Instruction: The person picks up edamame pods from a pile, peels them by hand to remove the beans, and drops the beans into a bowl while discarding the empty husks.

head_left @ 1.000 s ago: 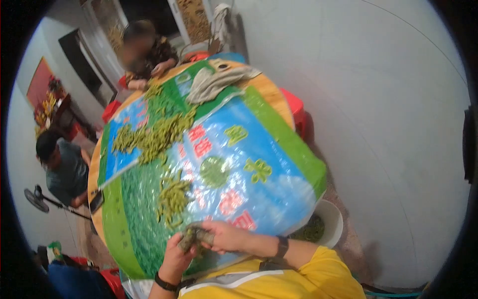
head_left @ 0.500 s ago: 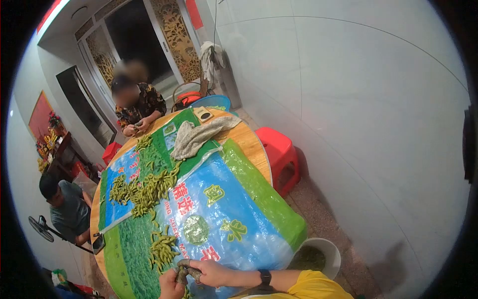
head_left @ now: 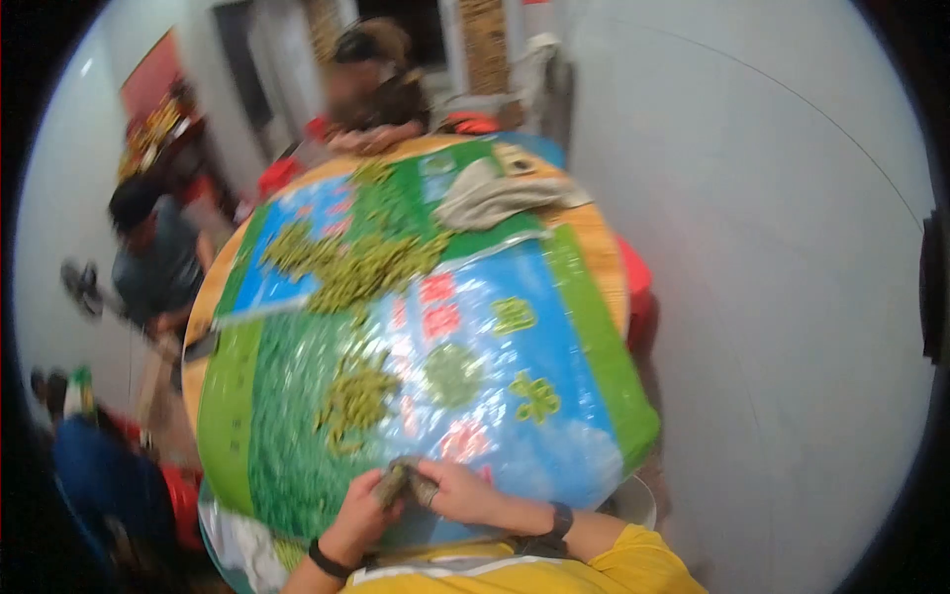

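Observation:
Both of my hands meet over the near edge of the table, fingertips pinched close together. My left hand (head_left: 368, 507) is closed, its fingers greyish and dark at the tips. Against it, my right hand (head_left: 460, 493) is closed too, with similarly dark fingers. Whatever sits between them is too small and blurred to make out. Just beyond my hands lies a small pile of green bean pods (head_left: 358, 398). A larger heap of pods (head_left: 371, 269) spreads across the middle of the printed plastic sheet (head_left: 579, 396).
A grey cloth (head_left: 495, 195) lies on the far right of the round wooden table (head_left: 606, 259). A phone (head_left: 201, 346) rests at the left edge. One person (head_left: 376, 99) sits across, another (head_left: 158, 252) at the left near a fan (head_left: 81, 285). A white bucket (head_left: 633, 502) stands at right.
My view has turned and levelled, so the table sits more upright and further right in the frame. My hands remain together at the near edge, and more of my left forearm shows.

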### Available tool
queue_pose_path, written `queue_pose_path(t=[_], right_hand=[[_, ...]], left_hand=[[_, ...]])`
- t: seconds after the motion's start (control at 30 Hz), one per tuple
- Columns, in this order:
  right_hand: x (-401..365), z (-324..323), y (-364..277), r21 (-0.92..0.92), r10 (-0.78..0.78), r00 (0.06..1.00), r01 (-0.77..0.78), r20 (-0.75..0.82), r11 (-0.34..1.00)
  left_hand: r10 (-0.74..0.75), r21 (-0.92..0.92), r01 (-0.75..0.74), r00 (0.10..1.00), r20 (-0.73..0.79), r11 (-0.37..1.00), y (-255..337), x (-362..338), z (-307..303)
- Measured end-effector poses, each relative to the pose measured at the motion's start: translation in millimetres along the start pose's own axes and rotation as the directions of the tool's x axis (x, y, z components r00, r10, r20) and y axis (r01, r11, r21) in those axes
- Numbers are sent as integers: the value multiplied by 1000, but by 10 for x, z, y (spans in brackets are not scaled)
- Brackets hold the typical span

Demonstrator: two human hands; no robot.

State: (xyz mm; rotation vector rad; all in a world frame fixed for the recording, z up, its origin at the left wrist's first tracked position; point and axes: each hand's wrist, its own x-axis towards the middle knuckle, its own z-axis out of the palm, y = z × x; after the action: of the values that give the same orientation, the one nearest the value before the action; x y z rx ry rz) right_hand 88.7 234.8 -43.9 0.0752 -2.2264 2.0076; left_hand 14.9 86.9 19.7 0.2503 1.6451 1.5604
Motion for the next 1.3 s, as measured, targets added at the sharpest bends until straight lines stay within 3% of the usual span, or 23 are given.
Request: queue_pose_path(t=[0.03, 0.1, 0.13, 0.17, 0.2, 0.23, 0.3, 0.33, 0.37, 0.43, 0.57, 0.63, 0.7, 0.73, 0.77, 0.87, 0.9, 1.0, 1.07, 1.13, 1.2, 1.27, 1.3], right_hand=[[-8, 57, -144, -40, -73, 995, 70, -67, 997], [-33, 57, -416, -186, 87, 996, -86, -2, 979], [-3, 58, -553, -197, 82, 996, -76, 20, 977], [22, 99, -622, -144, 74, 997, -73, 2, 987], [16, 139, -615, -138, 177, 984, -174, 9, 975], [13, 192, -620, -114, 198, 980, -198, -11, 974], [-4, 274, -579, -214, 120, 991, -129, -54, 968], [-13, 334, -519, -196, 91, 992, -107, -90, 975], [-6, 373, -705, -252, 175, 982, -186, -68, 950], [-3, 516, -777, -215, 234, 965, -255, -117, 943], [-23, 758, -761, -270, 216, 964, -252, -154, 929], [-52, 826, -705, -447, -4, 985, -75, -173, 891], [-54, 882, -786, -506, 12, 988, -89, -153, 858], [-56, 888, -839, -550, 37, 992, -100, -124, 829], [-92, 843, -835, -572, 58, 994, -98, -88, 815], [-173, 825, -900, -575, 198, 968, -252, -155, 779], [-184, 783, -930, -582, 200, 961, -275, -191, 766], [-142, 678, -1035, -719, 491, 859, -249, 146, 649], [14, 597, -1037, -742, 558, 821, -300, 119, 600], [170, 487, -804, -749, 211, 965, -256, -158, 611], [515, 367, -648, -822, -26, 956, -236, -291, 519], [846, 255, -416, -816, -277, 909, -107, -312, 568], [937, 196, -298, -818, -281, 909, -102, -307, 565]], left_hand=[[22, 113, -18, 999, -38, 993, 12, -36, -3], [64, 280, -36, 994, -91, 959, 26, -89, -70], [91, 368, -57, 993, -77, 928, 44, -104, -122], [107, 382, -95, 994, -10, 919, 130, -154, -156], [259, 306, -266, 964, 62, 914, 163, -191, -136], [209, 312, -229, 973, 96, 922, 171, -212, -173], [455, 401, -460, 883, 116, 792, -45, -145, -245], [466, 427, -471, 876, 122, 772, -107, -143, -280], [554, 417, -539, 827, 98, 732, -211, -122, -303], [549, 397, -544, 828, 113, 739, -251, -170, -401], [562, 256, -563, 823, 87, 786, -342, -300, -557], [551, 295, -557, 827, 110, 777, -402, -314, -581], [579, 313, -586, 806, 127, 747, -515, -329, -605], [600, 341, -605, 789, 133, 719, -553, -343, -633], [524, 382, -548, 834, 175, 744, -545, -376, -665], [346, 396, -435, 896, 278, 809, -397, -501, -801], [348, 382, -453, 883, 314, 806, -389, -494, -874], [382, 364, -491, 862, 334, 792, -376, -510, -1007], [232, 313, -345, 909, 347, 885, -321, -520, -1021], [227, 326, -353, 902, 368, 877, -332, -497, -1034], [195, 345, -333, 905, 377, 878, -360, -467, -1054], [216, 296, -337, 902, 374, 894, -392, -456, -1082], [239, 243, -341, 899, 368, 908, -398, -452, -1089]])
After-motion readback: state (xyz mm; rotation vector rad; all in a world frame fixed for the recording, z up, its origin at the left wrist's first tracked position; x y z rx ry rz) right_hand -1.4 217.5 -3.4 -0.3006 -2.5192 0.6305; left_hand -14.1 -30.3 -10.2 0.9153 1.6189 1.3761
